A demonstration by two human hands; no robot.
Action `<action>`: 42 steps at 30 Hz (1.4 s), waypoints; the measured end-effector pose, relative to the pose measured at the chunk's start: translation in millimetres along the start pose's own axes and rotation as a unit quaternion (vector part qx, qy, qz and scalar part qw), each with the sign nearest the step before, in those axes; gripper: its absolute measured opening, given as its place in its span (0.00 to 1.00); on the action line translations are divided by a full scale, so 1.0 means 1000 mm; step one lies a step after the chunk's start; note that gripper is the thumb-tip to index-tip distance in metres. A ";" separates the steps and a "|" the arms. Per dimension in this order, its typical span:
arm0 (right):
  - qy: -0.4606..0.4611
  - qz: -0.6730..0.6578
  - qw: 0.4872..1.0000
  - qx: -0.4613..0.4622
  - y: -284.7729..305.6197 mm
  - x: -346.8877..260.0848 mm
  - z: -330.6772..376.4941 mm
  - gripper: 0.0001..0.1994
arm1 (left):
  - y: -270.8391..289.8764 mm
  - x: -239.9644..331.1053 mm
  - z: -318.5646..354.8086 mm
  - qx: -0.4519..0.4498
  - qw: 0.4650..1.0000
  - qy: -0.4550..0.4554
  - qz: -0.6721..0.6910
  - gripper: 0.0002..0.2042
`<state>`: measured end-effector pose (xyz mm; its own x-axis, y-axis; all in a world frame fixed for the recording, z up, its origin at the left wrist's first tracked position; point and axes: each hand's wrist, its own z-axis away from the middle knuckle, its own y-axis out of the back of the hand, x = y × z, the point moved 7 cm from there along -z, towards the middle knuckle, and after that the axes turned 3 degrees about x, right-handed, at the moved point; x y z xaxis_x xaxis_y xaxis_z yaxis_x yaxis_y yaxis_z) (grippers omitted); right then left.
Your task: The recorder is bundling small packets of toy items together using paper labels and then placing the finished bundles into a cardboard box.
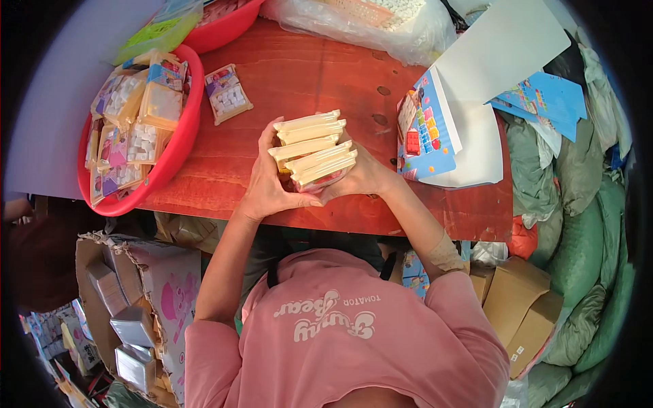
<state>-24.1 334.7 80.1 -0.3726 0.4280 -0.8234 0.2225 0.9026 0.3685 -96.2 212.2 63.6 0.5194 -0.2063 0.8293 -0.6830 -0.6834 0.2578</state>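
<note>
Both my hands grip a stack of small flat packets (313, 146) above the red-brown table. Their cream-coloured sealed edges face up, and they stand side by side, slightly uneven. My left hand (261, 182) is closed along the left side of the stack, thumb at the near end. On the right side, my right hand (367, 174) presses against it, and its thumb meets the left one. A single packet (228, 95) of white pieces lies flat on the table, left of the stack. To the right stands an open blue-and-white printed cardboard box (430, 136), its white flap raised.
A red plastic basin (195, 112) at the left is heaped with similar packets (129, 129). Another red basin (228, 30) and a clear bag of white pieces (401, 17) sit at the back. A carton (146, 299) is below left; green sacks (578, 238) line the right.
</note>
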 end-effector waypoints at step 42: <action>-0.096 -0.225 0.838 0.487 0.187 -0.015 0.084 0.23 | -0.159 0.008 -0.127 0.134 0.954 0.157 0.218 0.22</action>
<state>98.9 493.5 125.6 -0.4851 -0.0452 -0.8733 0.7635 0.4650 -0.4482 -48.6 408.2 92.3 0.0084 -0.3204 0.9473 -0.6210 -0.7442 -0.2462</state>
